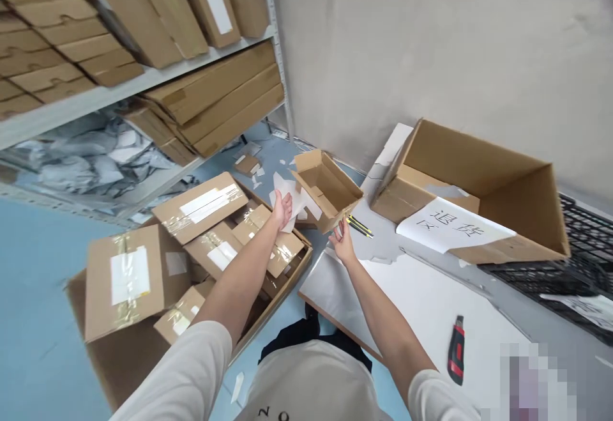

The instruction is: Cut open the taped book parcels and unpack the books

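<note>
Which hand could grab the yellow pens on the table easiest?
Probably the right hand. It touches the small open box at its lower edge, with the yellow pens just beside it. The left hand holds white paper on the box's far side.

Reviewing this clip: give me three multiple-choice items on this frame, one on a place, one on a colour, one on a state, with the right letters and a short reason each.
1. Where does the utility knife lie?
A. on the white table
B. on the floor
C. on a shelf

2. What colour is the floor?
A. green
B. light blue
C. brown

3. How is the small cardboard box by the hands?
A. taped shut
B. crushed flat
C. open, tilted off the table

Answers:
1 A, it rests on the table top to the person's right.
2 B, pale blue shows around the carton of parcels.
3 C, its flaps stand open, with the left hand and right hand at its two sides.
</note>
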`<act>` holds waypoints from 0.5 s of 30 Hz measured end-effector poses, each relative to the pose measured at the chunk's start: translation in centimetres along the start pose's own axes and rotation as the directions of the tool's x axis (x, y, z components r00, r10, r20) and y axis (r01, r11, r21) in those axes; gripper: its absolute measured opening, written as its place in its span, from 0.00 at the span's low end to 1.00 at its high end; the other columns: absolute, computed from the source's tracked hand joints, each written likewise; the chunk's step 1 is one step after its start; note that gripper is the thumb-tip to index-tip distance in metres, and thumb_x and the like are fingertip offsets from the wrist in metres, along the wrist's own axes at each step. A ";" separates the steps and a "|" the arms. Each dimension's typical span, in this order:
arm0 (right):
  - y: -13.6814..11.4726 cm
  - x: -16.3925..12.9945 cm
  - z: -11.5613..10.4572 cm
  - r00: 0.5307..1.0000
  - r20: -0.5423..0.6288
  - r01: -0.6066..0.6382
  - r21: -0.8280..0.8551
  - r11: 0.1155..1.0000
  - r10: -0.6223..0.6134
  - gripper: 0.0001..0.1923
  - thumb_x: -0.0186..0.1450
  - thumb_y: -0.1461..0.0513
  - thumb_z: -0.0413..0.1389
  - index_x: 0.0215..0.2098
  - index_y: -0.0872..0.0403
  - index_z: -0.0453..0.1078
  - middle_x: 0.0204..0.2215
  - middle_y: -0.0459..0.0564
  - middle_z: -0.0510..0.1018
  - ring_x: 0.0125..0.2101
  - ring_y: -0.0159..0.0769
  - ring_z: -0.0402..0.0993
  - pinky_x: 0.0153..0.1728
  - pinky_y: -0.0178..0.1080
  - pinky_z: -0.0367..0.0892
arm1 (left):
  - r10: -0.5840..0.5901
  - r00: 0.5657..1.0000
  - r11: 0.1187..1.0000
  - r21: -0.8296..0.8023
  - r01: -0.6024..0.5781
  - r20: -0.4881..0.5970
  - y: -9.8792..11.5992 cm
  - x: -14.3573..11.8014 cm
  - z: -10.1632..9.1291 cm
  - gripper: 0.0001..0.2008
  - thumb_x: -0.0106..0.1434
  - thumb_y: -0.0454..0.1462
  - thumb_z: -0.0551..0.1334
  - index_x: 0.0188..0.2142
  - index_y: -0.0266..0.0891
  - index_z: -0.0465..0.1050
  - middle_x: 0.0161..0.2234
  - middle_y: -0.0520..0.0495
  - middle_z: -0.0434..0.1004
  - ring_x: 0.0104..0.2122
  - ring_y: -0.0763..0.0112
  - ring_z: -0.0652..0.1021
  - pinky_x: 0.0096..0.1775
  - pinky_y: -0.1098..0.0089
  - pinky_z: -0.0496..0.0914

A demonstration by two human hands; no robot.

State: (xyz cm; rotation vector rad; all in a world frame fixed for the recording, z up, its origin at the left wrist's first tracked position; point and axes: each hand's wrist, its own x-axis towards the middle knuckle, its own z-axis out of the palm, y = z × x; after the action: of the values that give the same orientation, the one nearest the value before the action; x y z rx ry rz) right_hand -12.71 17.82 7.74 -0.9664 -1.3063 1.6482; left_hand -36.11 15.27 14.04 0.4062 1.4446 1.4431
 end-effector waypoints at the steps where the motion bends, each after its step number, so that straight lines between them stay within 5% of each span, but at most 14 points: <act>1: 0.6 0.0 0.1 1.000 0.016 -0.011 0.002 1.000 0.011 0.51 0.48 0.55 0.62 0.65 0.47 0.42 0.66 0.52 0.44 0.65 0.43 0.39 0.61 0.51 0.48 | -0.010 1.000 1.000 -0.018 0.010 -0.022 -0.7 -0.8 -0.8 0.48 0.55 0.66 0.32 0.62 0.36 0.53 0.64 0.38 0.48 0.64 0.54 0.51 0.60 0.53 0.49; 5: 2.7 -0.4 0.5 0.991 0.125 -0.035 -0.061 0.998 0.043 0.49 0.49 0.53 0.62 0.64 0.44 0.45 0.65 0.50 0.48 0.64 0.44 0.42 0.60 0.53 0.49 | 0.027 0.990 1.000 -0.008 -0.028 -0.138 -4.2 -6.1 -4.3 0.41 0.56 0.64 0.45 0.56 0.39 0.64 0.62 0.39 0.55 0.62 0.54 0.55 0.61 0.54 0.49; 9: 4.0 -1.1 1.5 0.968 0.240 -0.036 -0.145 0.989 0.071 0.47 0.50 0.50 0.61 0.64 0.47 0.48 0.63 0.54 0.54 0.63 0.46 0.49 0.60 0.54 0.51 | 0.124 0.937 0.992 0.017 -0.125 -0.326 -8.4 -14.4 -7.8 0.31 0.51 0.58 0.61 0.46 0.39 0.73 0.56 0.40 0.67 0.59 0.53 0.63 0.60 0.55 0.52; 13: 4.9 -2.7 3.4 0.936 0.333 -0.040 -0.228 0.973 0.117 0.41 0.55 0.50 0.57 0.63 0.52 0.50 0.61 0.60 0.59 0.60 0.47 0.56 0.59 0.55 0.53 | 0.189 0.823 0.981 0.060 -0.186 -0.536 -13.1 -23.6 -10.8 0.27 0.49 0.52 0.66 0.42 0.36 0.74 0.50 0.37 0.72 0.55 0.51 0.67 0.60 0.53 0.54; 15: 5.1 -4.0 4.6 0.908 0.401 0.007 -0.299 0.954 0.119 0.37 0.57 0.51 0.55 0.61 0.54 0.53 0.59 0.61 0.62 0.59 0.46 0.59 0.58 0.53 0.55 | 0.210 0.711 0.975 0.090 -0.203 -0.671 -15.1 -27.5 -12.2 0.24 0.50 0.49 0.66 0.42 0.36 0.74 0.51 0.37 0.71 0.56 0.50 0.67 0.60 0.52 0.54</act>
State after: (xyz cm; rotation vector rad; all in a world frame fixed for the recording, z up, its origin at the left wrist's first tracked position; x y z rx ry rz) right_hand -16.06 11.75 3.83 -0.8527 -1.8698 1.8018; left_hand -27.97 -16.96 9.03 0.0221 2.0354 1.8853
